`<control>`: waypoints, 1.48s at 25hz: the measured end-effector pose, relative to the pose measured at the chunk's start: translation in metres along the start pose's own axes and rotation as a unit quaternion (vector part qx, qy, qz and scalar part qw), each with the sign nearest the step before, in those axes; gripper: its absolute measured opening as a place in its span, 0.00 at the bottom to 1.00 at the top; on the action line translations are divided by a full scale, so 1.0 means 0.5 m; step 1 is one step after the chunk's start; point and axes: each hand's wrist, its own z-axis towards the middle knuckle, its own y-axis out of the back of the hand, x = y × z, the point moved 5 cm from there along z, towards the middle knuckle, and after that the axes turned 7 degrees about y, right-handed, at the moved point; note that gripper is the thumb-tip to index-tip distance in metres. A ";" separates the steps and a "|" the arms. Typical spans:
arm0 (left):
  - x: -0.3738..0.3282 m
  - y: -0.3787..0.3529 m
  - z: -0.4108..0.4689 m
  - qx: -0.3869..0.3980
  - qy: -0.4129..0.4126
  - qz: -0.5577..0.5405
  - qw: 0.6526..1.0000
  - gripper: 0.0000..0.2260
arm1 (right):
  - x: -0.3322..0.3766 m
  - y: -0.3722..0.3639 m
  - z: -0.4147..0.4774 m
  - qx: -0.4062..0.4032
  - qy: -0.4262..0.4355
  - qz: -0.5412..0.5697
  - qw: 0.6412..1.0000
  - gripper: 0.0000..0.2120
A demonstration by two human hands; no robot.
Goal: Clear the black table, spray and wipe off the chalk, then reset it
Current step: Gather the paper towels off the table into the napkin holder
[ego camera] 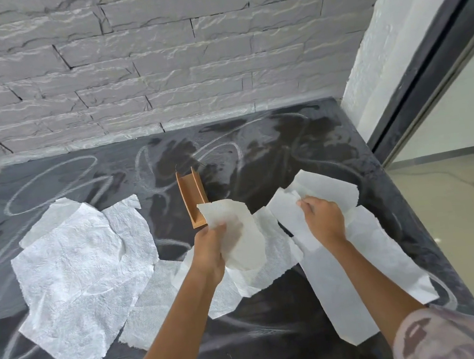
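The black table (pixel 279 338) carries looping white chalk lines and wet dark patches toward the back. My left hand (pixel 211 248) grips a white paper towel (pixel 242 235) at the table's middle. My right hand (pixel 322 219) grips the top of a long white paper towel strip (pixel 361 277) that trails down the right side. Two more paper towels lie flat: a big crumpled one (pixel 83 275) on the left and another (pixel 155 302) under my left forearm. A small orange-brown holder (pixel 192 198) lies on the table just beyond my left hand.
A grey stone-brick wall (pixel 155 55) runs along the table's back edge. A white wall corner (pixel 379 57) and a dark-framed glass door (pixel 439 65) stand to the right, with pale floor (pixel 457 212) beyond the table's right edge.
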 end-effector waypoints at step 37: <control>0.023 0.058 -0.014 -0.015 -0.014 -0.104 0.994 0.10 | -0.020 -0.027 -0.031 -0.021 -0.064 -0.137 0.988 0.11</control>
